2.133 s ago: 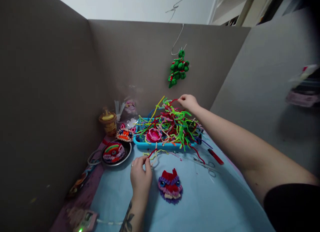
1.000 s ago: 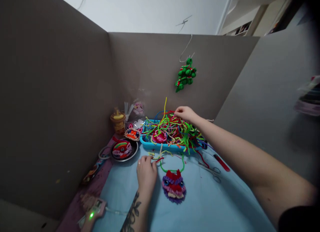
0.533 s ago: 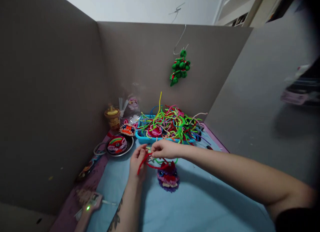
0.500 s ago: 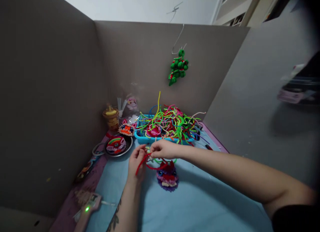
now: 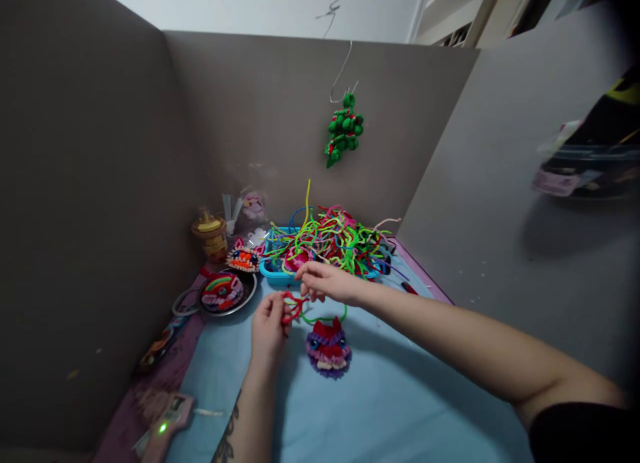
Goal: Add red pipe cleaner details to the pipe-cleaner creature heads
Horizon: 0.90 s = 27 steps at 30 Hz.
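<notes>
My left hand (image 5: 269, 323) is closed on a bent, looped red pipe cleaner (image 5: 295, 308), with its loops sticking out to the right of the fingers. My right hand (image 5: 325, 282) hovers just above and to the right of it. Its fingers are loosely curved and apart, and I see nothing held between them. Below the hands, a face-shaped pipe-cleaner piece (image 5: 329, 350) in red, purple and pink with dark eyes lies on the blue cloth. A green pipe cleaner (image 5: 327, 318) curves along its top side.
Behind my right hand, a blue tray (image 5: 280, 276) overflows with coloured pipe cleaners (image 5: 345, 240). At left are a metal pan (image 5: 235, 308) holding a rainbow-striped piece, an orange piece (image 5: 244, 257), a lidded cup (image 5: 211, 236) and a pink glue gun (image 5: 167, 416). A green ornament (image 5: 345, 130) hangs behind.
The red pipe cleaner, earlier a long strand between both hands, now shows as loops in my left hand. My right hand has let go, its fingers loosening. The view has shifted slightly.
</notes>
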{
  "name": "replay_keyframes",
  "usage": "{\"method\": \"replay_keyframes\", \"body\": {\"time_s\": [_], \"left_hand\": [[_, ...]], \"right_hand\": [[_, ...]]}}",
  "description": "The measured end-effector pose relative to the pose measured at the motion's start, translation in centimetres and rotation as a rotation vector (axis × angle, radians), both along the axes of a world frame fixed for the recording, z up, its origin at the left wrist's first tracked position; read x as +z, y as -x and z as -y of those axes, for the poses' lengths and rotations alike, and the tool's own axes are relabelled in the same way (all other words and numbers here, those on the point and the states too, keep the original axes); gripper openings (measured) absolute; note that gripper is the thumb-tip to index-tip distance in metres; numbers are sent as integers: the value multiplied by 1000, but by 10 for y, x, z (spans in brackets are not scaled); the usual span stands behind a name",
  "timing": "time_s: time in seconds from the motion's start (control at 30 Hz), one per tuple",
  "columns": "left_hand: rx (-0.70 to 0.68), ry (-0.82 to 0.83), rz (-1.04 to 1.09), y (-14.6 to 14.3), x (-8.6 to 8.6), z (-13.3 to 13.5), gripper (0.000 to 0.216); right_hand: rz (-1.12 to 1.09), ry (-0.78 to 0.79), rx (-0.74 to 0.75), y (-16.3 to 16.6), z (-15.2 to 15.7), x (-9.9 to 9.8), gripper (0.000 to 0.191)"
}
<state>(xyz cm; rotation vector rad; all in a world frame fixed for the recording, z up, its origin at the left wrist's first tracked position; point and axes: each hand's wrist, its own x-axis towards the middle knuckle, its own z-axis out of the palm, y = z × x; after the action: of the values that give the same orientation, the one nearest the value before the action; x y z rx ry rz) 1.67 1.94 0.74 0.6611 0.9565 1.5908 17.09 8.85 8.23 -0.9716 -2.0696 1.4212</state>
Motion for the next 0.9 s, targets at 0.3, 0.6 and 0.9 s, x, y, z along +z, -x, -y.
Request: {"method": "replay_keyframes", "body": {"time_s": [0.3,0.6,0.9], "left_hand": [[98,303,700,23,4,-9,25],[101,360,649,17,2,-7,22],[47,363,524,6,-2,-9,18]], "right_hand": [[838,-508,227,-79,-4,-74,27],[777,-579,-65,-76,7,-71,14],[390,-821,-429,-90,-22,37,12]]}}
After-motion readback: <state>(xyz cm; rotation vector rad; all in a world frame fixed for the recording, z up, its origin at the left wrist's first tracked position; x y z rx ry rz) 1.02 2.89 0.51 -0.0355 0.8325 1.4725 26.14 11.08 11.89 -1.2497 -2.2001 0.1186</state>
